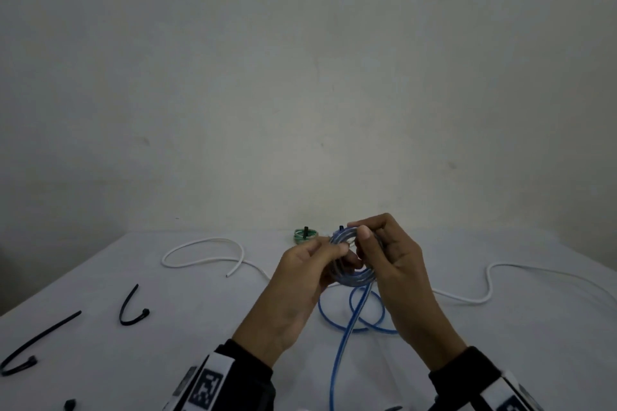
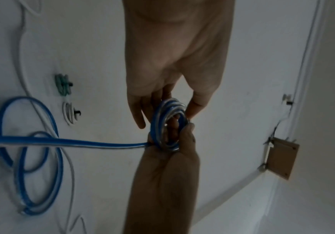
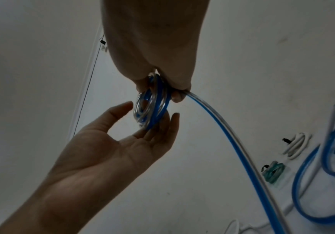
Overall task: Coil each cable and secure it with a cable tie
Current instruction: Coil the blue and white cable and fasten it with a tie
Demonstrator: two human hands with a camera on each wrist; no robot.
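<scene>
The desk fills the lower part of the head view, its far edge meeting the wall across the middle of the frame, with bare surface at lower right giving room to swing cable. A loose white cable wanders across it from left of centre to the right edge. The blue cable is the piece in hand: its wound part is held up at centre frame, while its unwound tail drops to the lower centre and loops on the desk, probably left slack so it can feed into the next turn.

The right hand has its grip clenched on the coil, fingers and thumb pinching the turns so they cannot spring apart. The left hand is released, fingers straight, cupping the coil's far side, likely to steady it.

Black cable ties wait at lower left, well apart from the hands. A tied green coil and a tied white coil sit near the far edge.
</scene>
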